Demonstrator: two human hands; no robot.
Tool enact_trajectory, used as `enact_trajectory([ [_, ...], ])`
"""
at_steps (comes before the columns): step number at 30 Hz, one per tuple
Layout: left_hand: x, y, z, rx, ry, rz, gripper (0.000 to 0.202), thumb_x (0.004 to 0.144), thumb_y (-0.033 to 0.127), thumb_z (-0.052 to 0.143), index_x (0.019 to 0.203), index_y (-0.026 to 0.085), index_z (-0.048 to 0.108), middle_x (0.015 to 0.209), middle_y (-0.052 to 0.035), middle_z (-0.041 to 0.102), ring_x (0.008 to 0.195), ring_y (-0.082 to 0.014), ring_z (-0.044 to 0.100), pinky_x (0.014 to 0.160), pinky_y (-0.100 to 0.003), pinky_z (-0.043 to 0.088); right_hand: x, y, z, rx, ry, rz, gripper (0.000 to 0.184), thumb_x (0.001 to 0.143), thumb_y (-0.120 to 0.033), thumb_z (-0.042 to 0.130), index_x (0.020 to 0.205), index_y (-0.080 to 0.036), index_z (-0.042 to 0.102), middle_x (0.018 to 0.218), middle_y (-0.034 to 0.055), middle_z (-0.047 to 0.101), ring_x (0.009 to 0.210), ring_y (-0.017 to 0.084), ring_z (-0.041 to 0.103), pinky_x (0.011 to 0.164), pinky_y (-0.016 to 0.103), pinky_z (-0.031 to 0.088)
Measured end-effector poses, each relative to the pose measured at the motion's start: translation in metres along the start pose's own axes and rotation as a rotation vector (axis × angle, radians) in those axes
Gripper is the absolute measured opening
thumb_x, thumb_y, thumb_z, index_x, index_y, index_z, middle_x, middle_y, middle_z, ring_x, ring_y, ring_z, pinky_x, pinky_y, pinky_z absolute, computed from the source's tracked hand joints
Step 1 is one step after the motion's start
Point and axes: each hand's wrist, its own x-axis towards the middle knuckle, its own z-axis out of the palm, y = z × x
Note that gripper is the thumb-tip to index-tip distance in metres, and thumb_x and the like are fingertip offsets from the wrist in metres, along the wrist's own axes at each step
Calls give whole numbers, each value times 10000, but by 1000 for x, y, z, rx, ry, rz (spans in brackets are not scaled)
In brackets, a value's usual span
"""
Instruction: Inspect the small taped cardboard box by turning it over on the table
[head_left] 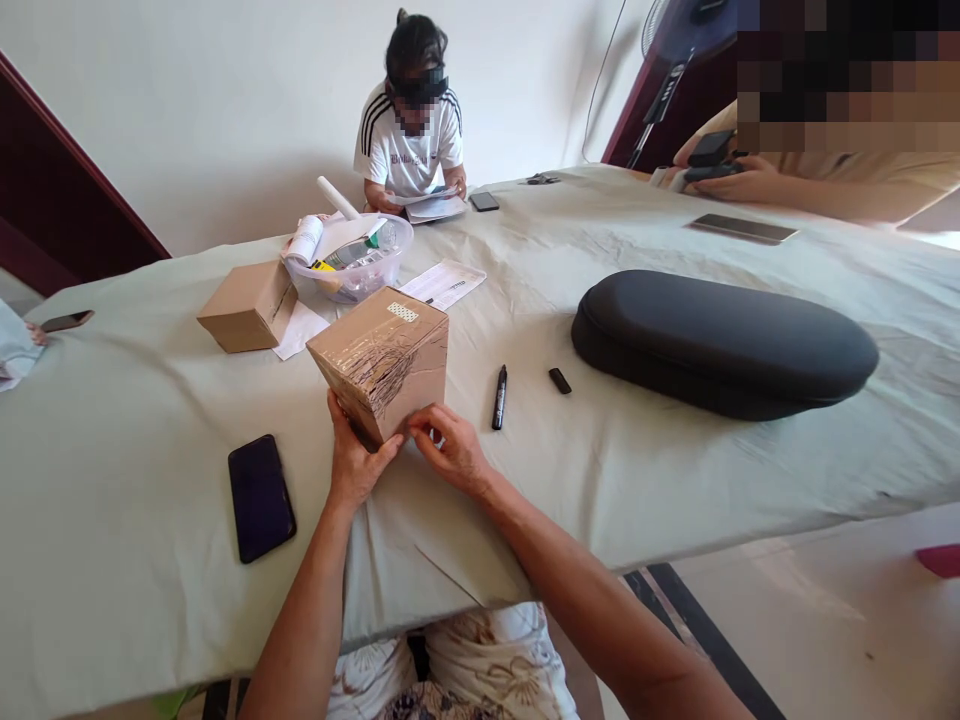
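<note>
"Where was the nearer cardboard box (pixel 416 365)?"

"On the pale tablecloth (pixel 150 500), right in front of the person, tilted with one corner toward the body; clear tape ran over its upper face, dark crinkled marks spread near that corner, and a pale dotted strip (pixel 403 312) sat on top."

"And the hands?"

"The left hand (pixel 358 465) was clamped on the box's lower near corner, thumb on one side and fingers on the other; the right hand (pixel 451 452) was curled, thumb and forefinger at the lower edge; whether they pinched anything, I couldn't tell."

"What lay around them?"

"A black marker (pixel 499 398) just right of the box, with a small black cap (pixel 559 381) beyond it; a large dark case (pixel 724 335) further right; a phone (pixel 262 497) near the left forearm; behind, a second cardboard box (pixel 241 305) beside a clear basin (pixel 379 278) full of odds and ends."

"Anyone else?"

"A person in a white shirt (pixel 409 150) sat opposite, holding papers (pixel 435 207); another, at the far right, held a dark device (pixel 712 160)."
</note>
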Motion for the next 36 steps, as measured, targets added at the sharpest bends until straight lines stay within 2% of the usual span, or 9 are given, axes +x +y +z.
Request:
enact_trajectory([
  [5,4,4,-8,-100,-118,-50,1237,748,463,811,1603,279,-64,1659,-178,242,1535,-319,302,1252,-516,250,7,12,-16,-83,416,298,143,917,-282,531,1025,-230,609,941,56,682,716,147,618,583,268,507],
  [7,5,3,-13,-119,-151,-46,1254,734,474,821,1605,284,-61,1648,-180,268,1529,-332,308,1245,-538,252,8,21,-22,-109,487,378,253,896,-295,519,1126,-220,593,1098,108,685,814,173,655,616,291,530],
  [9,6,2,-16,-132,-179,-33,1258,724,481,826,1608,283,-47,1641,-185,285,1519,-346,322,1232,-550,271,7,29,-25,-131,430,429,342,872,-280,497,1197,-212,581,1163,132,689,875,199,672,658,320,543],
  [11,7,1,-19,-149,-202,-27,1216,731,478,814,1613,271,3,1640,-180,293,1513,-351,328,1230,-539,280,4,35,-24,-153,294,455,365,859,-256,470,1199,-216,597,1075,106,727,873,215,675,710,345,544],
  [15,8,1,-19,-209,-212,-63,1035,785,428,733,1604,239,128,1629,-151,333,1502,-335,346,1240,-504,277,-1,38,-19,-207,98,377,328,816,-193,415,1036,-218,657,943,74,738,867,222,648,810,358,521],
  [21,8,-1,-14,-179,-130,-68,971,672,227,728,1542,219,299,1531,-127,465,1480,-335,376,1255,-495,259,0,35,-19,-201,70,353,298,741,-165,424,949,-215,630,886,64,702,799,220,601,752,344,486],
  [26,8,-5,-13,-185,-104,-59,891,631,193,721,1469,201,418,1412,-130,560,1456,-341,413,1252,-505,271,2,31,-21,-158,44,410,258,718,-189,436,905,-216,611,790,29,662,712,198,562,699,320,452],
  [32,7,0,-13,-178,-109,-94,914,697,396,827,1484,214,399,1407,-145,583,1364,-323,527,1212,-517,339,1,29,-20,-151,44,404,252,709,-203,445,901,-217,608,769,18,654,685,184,537,651,298,417],
  [36,7,-4,-9,-235,-30,-137,952,681,507,860,1476,241,408,1404,-139,602,1302,-300,589,1159,-495,414,0,29,-17,-128,29,387,228,722,-208,452,892,-212,603,770,19,656,675,178,536,629,291,412],
])
